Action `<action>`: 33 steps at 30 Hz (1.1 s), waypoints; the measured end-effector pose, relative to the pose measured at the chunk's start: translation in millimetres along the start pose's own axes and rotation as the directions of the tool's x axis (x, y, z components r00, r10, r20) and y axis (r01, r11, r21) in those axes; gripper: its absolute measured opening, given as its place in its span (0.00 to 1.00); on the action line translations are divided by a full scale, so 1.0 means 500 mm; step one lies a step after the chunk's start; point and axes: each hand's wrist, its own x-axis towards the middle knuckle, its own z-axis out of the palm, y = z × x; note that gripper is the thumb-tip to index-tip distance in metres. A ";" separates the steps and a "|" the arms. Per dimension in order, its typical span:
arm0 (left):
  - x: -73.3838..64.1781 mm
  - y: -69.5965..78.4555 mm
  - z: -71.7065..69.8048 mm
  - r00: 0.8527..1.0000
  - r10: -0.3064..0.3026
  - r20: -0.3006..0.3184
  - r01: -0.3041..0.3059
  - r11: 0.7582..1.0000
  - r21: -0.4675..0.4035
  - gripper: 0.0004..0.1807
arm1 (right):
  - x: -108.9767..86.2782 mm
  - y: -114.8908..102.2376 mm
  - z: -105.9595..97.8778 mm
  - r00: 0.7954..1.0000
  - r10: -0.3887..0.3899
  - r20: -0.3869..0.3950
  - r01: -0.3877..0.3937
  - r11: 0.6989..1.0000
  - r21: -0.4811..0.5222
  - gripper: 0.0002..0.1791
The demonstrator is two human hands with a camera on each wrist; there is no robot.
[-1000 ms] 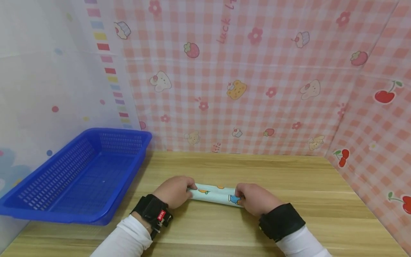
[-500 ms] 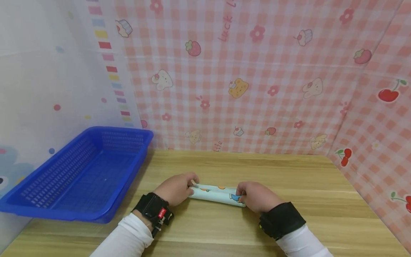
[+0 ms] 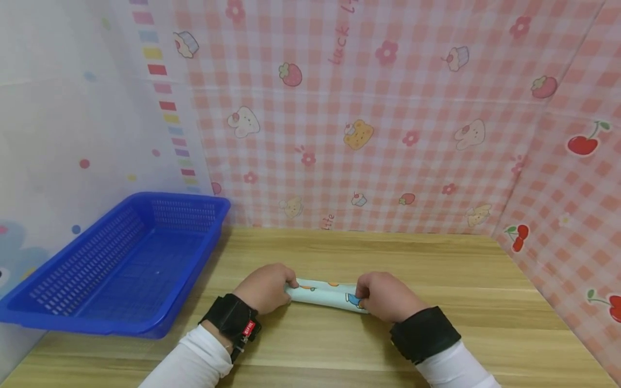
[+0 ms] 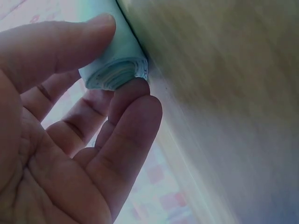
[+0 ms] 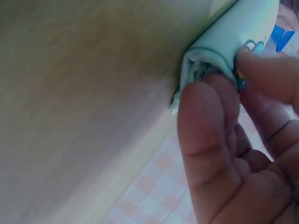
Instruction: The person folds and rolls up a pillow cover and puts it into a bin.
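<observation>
A pale mint rolled-up cloth point(image 3: 326, 296) printed with small orange shapes and a blue figure lies crosswise on the wooden table. My left hand point(image 3: 268, 288) grips its left end; in the left wrist view the thumb point(image 4: 96, 39) lies along the roll and fingertips touch the spiral of layers at its end point(image 4: 114, 74). At the other end my right hand point(image 3: 388, 296) holds the roll between thumb and fingers. The right wrist view shows fingers point(image 5: 201, 116) at the roll's open end point(image 5: 201, 63), where folded layers show. A loose edge sticks out beneath it there.
A blue plastic basket point(image 3: 162, 318) with slotted sides stands on the left of the wooden table point(image 3: 330, 345). Pink checked cloth point(image 3: 320, 178) hangs behind the table and along its right side; a white printed cloth point(image 3: 111, 134) hangs at the left.
Both hands stay at the roll's ends. The left fingers, slightly lifted at the end half a second ago, have come down onto it. The head view has shifted a little.
</observation>
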 end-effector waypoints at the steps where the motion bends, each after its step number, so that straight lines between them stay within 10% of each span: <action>1: -0.001 0.001 0.000 1.000 0.002 -0.002 -0.002 1.000 0.010 0.08 | 0.000 0.000 -0.001 1.000 0.002 0.009 -0.002 1.000 0.007 0.11; 21: -0.002 -0.019 -0.004 0.997 -0.079 0.017 0.080 0.992 -0.092 0.07 | 0.003 0.020 0.000 0.998 -0.026 0.054 0.026 1.000 0.014 0.06; 33: 0.004 -0.019 -0.006 0.996 -0.090 0.015 0.091 0.988 -0.121 0.04 | 0.004 0.020 0.000 0.987 0.110 0.116 -0.128 0.979 0.156 0.06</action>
